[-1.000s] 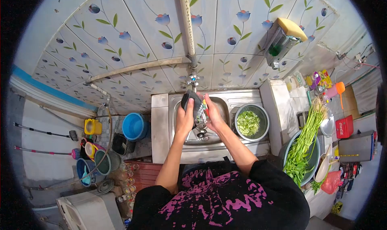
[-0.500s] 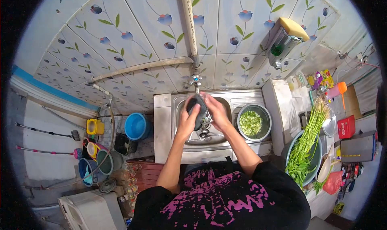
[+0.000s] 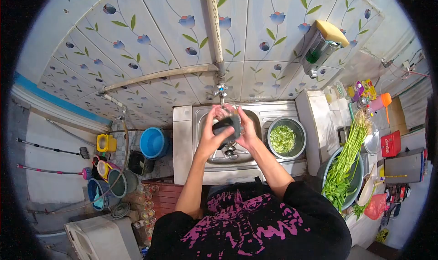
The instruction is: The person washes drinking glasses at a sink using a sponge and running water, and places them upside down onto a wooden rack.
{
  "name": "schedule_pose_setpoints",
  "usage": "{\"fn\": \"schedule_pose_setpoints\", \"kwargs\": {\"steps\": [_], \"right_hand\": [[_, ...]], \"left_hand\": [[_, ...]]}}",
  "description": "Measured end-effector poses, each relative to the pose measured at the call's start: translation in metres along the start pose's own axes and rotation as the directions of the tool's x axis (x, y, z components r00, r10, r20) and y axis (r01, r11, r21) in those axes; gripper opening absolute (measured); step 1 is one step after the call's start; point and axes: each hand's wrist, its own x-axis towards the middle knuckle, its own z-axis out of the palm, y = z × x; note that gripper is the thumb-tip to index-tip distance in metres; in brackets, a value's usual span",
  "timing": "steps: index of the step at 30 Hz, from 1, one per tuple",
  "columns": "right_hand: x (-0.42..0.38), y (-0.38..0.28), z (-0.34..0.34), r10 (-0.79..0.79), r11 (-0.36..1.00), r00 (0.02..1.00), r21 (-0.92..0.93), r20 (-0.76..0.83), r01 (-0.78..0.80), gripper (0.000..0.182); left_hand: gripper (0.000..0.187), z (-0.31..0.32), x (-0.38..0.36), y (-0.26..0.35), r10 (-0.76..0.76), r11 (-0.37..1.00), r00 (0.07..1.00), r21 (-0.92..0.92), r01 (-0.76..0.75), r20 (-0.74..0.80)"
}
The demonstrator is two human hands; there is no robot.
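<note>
Together the left hand [image 3: 211, 134] and right hand [image 3: 246, 131] clasp a clear, dark-filled glass [image 3: 227, 123] over the steel sink [image 3: 255, 112].

Bright, even light overhead. Strong fisheye bend with black vignette at corners. Mild glare on wall tiles [image 3: 159, 36]; centre sharp, edges soft.
</note>
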Motion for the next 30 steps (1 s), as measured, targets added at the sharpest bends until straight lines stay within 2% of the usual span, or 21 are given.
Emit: {"fn": "schedule_pose_setpoints", "kwargs": {"steps": [2,4,5,7,10,12,14,15,18,20,21,22,23,24,26,27,28,30], "right_hand": [[-0.002,0.003,0.013,0.045,0.994,0.999,0.099,0.022,-0.047,0.052],[-0.002,0.005,0.007,0.077,0.997,0.997,0.03,-0.021,-0.077,0.052],[-0.002,0.005,0.003,0.1,0.994,0.993,-0.036,-0.064,-0.103,0.052],[-0.002,0.004,0.002,0.118,0.987,0.987,-0.098,-0.108,-0.128,0.052],[0.006,-0.004,0.001,-0.015,0.901,1.0,-0.433,0.005,0.015,0.053],[0.005,0.0,0.001,-0.057,0.903,0.998,-0.426,0.011,0.056,0.054],[0.004,0.002,0.002,-0.139,0.901,0.99,-0.412,0.022,0.135,0.055],[0.003,0.002,0.002,-0.138,0.901,0.99,-0.412,0.02,0.134,0.055],[-0.003,-0.004,0.02,0.001,0.995,1.0,-0.096,-0.029,-0.004,0.055],[-0.008,-0.004,0.022,0.056,0.991,0.997,-0.117,-0.051,-0.062,0.056],[-0.011,-0.004,0.022,0.106,0.984,0.992,-0.134,-0.074,-0.115,0.056],[-0.014,-0.003,0.022,0.157,0.974,0.983,-0.15,-0.099,-0.171,0.056],[-0.013,-0.001,0.017,0.157,0.973,0.983,-0.153,-0.099,-0.171,0.056],[-0.009,0.002,0.009,0.164,0.982,0.984,-0.078,-0.067,-0.169,0.056],[-0.003,0.007,0.002,0.168,0.983,0.986,0.081,-0.001,-0.167,0.057],[-0.003,0.008,0.002,0.166,0.983,0.986,0.083,-0.003,-0.165,0.057],[-0.003,0.005,0.013,0.155,0.985,0.988,0.079,-0.028,-0.152,0.057],[-0.005,-0.001,0.029,0.134,0.989,0.988,0.071,-0.08,-0.129,0.057]], "left_hand": [[0.047,-0.002,0.0,-0.002,0.067,0.988,0.998,0.142,-0.066,-0.006],[0.044,-0.006,0.002,-0.003,0.098,0.973,0.995,0.211,-0.094,-0.013],[0.048,-0.014,0.007,-0.003,-0.077,0.981,0.995,0.173,0.086,-0.058],[0.057,-0.027,0.015,-0.003,-0.417,0.9,0.901,0.079,0.428,-0.121],[0.06,-0.026,0.009,-0.008,-0.414,0.904,0.899,0.053,0.425,-0.139],[0.061,-0.02,0.004,-0.008,-0.412,0.906,0.9,0.038,0.421,-0.144],[0.058,-0.004,-0.004,0.0,-0.061,0.983,0.994,0.169,0.075,-0.089],[0.058,-0.001,-0.006,0.002,0.117,0.968,0.992,0.227,-0.104,-0.047],[0.056,-0.001,-0.008,0.001,0.187,0.943,0.982,0.282,-0.177,-0.011],[0.055,-0.003,-0.007,0.001,0.222,0.928,0.975,0.305,-0.214,0.01],[0.058,-0.007,0.0,0.01,0.009,0.978,0.999,0.21,-0.002,-0.033],[0.063,-0.01,0.005,0.02,-0.209,0.971,0.976,0.105,0.214,-0.055],[0.068,-0.012,0.008,0.024,-0.416,0.909,0.908,-0.006,0.416,-0.052],[0.068,-0.014,0.009,0.02,-0.413,0.911,0.909,-0.008,0.413,-0.051],[0.062,-0.016,0.005,0.002,-0.254,0.967,0.967,0.028,0.254,-0.002],[0.06,-0.017,0.002,-0.006,-0.174,0.984,0.984,0.043,0.173,0.023],[0.06,-0.016,0.0,-0.003,-0.173,0.984,0.985,0.043,0.172,0.024],[0.049,-0.014,-0.004,0.001,0.016,0.989,0.995,0.146,-0.031,0.102]]}}
